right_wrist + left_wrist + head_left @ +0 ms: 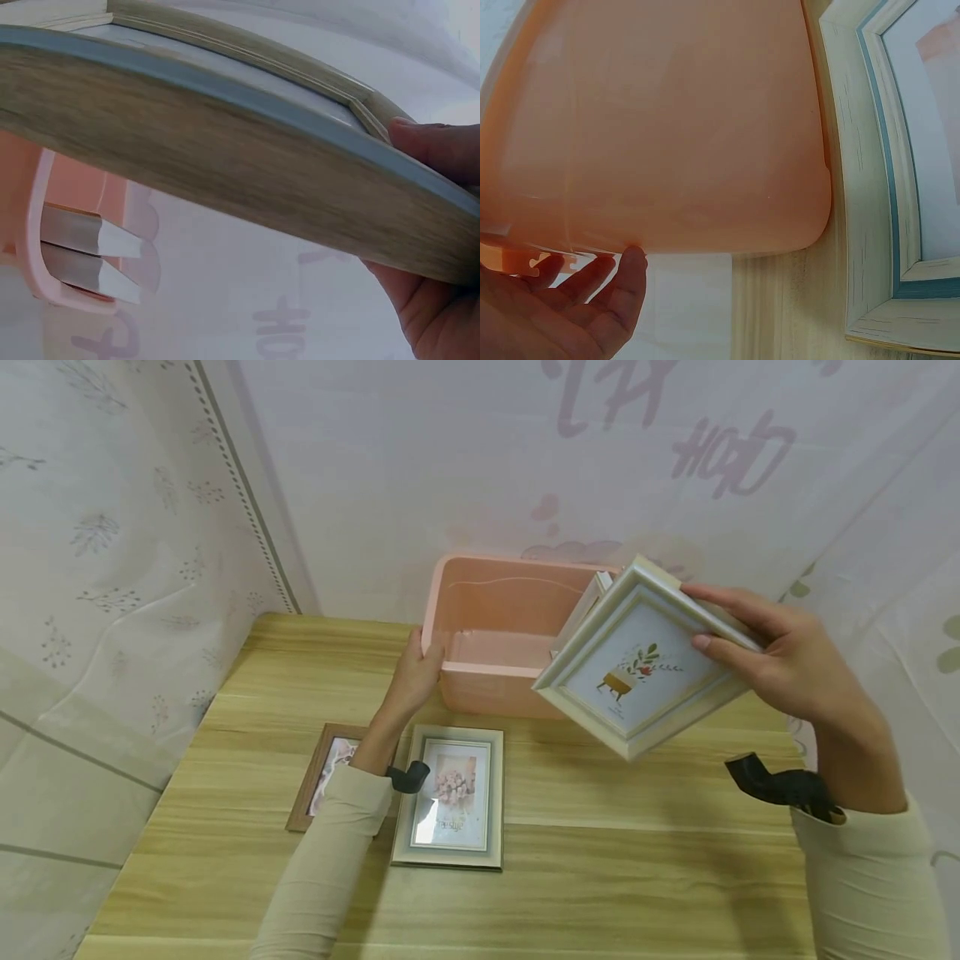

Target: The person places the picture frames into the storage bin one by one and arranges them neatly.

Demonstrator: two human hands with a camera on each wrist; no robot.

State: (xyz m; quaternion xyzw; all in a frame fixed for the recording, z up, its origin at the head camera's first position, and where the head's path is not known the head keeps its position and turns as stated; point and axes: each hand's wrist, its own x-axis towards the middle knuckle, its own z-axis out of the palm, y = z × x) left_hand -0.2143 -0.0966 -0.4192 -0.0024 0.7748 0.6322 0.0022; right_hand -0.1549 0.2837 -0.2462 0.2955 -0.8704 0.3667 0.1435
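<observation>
My right hand [780, 652] pinches the edge of a cream picture frame [645, 664] with thumb and fingers. This frame hangs tilted over the right end of a pink plastic bin [487, 681], and its print shows a potted plant. Two pale frames [82, 251] stand side by side inside the bin, partly hidden in the head view. At the bin's left end, my left hand [414, 677] grips the rim, with fingertips against the wall in the left wrist view. A cream-and-teal frame [491, 802] with a flower print lies on the table near the left forearm.
A brown picture frame [318, 772] lies farther left, partly covered by the left forearm. The wooden table [600, 877] carries the bin near its back edge. Patterned curtain-like sheets [360, 460] hang behind the bin and along both sides.
</observation>
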